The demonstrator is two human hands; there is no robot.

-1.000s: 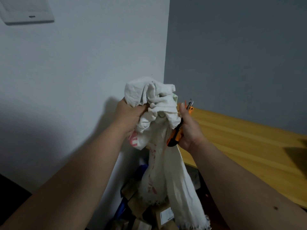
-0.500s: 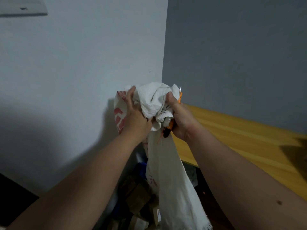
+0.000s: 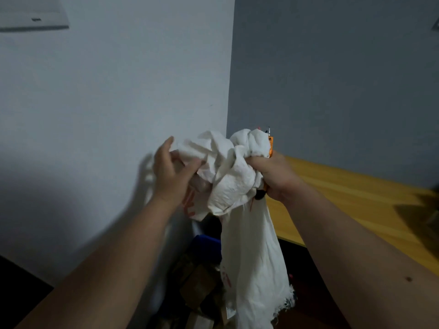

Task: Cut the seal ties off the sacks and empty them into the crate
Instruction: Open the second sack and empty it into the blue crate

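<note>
A white woven sack with red print hangs upside down in front of me, its frayed open end pointing down. Its upper part is bunched between both hands. My left hand pinches the crumpled cloth on the left, fingers partly spread. My right hand is closed on the bunched cloth together with an orange-handled cutter, whose metal tip sticks up above the fist. Below the sack sits a blue crate holding several brown cardboard boxes.
A white wall stands to the left and a grey wall to the right, meeting in a corner behind the sack. A yellow wooden tabletop runs along the right side. A white panel hangs high on the left wall.
Both hands have gathered more of the sack's upper part into a ball. My left hand shifted its hold and spread its fingers. The view has tilted slightly.
</note>
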